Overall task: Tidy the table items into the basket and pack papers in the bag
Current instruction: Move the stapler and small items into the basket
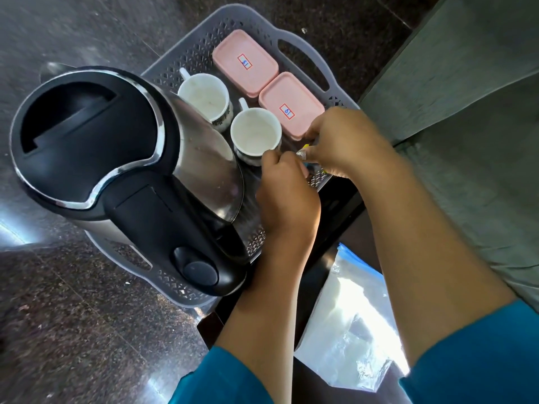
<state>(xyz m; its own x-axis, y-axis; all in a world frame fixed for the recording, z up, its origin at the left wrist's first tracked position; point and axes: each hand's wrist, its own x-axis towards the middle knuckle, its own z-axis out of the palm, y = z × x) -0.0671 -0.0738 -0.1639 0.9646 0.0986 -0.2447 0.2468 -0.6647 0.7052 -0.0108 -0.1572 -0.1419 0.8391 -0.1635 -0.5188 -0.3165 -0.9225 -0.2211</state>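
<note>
The grey perforated basket (201, 48) fills the centre of the frame, sitting on the dark speckled floor with its lower right corner against a dark desk (329, 228). In it stand a steel kettle (116, 158) at left, two white cups (204, 94) (255, 135) in the middle and two pink lidded boxes (245, 62) (291, 104) at upper right.

Both hands meet at the basket's right side. The left hand (287, 199) and right hand (347, 141) have their fingers curled together, pinching a small shiny packet (304, 154) between them; what it is cannot be told. It looks light and crinkly, easy to hold by an edge but apt to slip.

The kettle probably handles heavy; its black handle is the place to take it. The cups are fragile and stand close together, so little room is left beside them. The open spot is the strip of basket floor under the hands.

A clear zip bag (353, 325) lies at lower right on the desk, soft and slippery, with something white inside. Its blue top edge is the likely place to hold it.
</note>
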